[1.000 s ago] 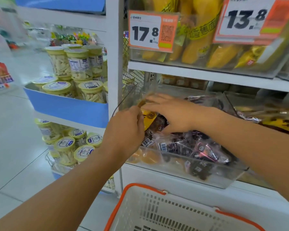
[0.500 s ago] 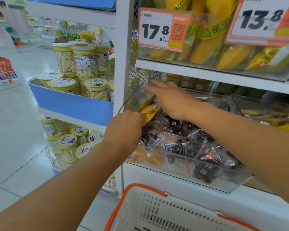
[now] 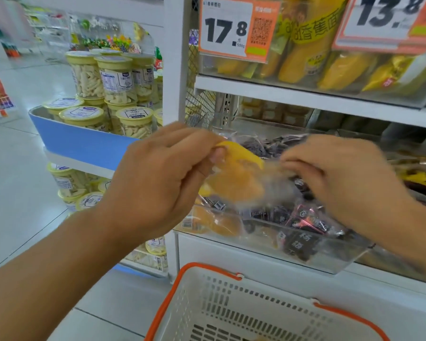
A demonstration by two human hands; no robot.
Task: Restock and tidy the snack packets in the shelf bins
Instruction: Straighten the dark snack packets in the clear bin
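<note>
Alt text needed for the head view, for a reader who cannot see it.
Both hands hold a yellow snack packet above a clear shelf bin of dark packets: left hand pinching one end, right hand the other. A white basket with orange rim sits below.

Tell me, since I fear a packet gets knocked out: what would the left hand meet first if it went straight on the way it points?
Probably the dark snack packets heaped in the clear bin, since the left hand, pinching the yellow packet, points up and right; depth is unclear.
</note>
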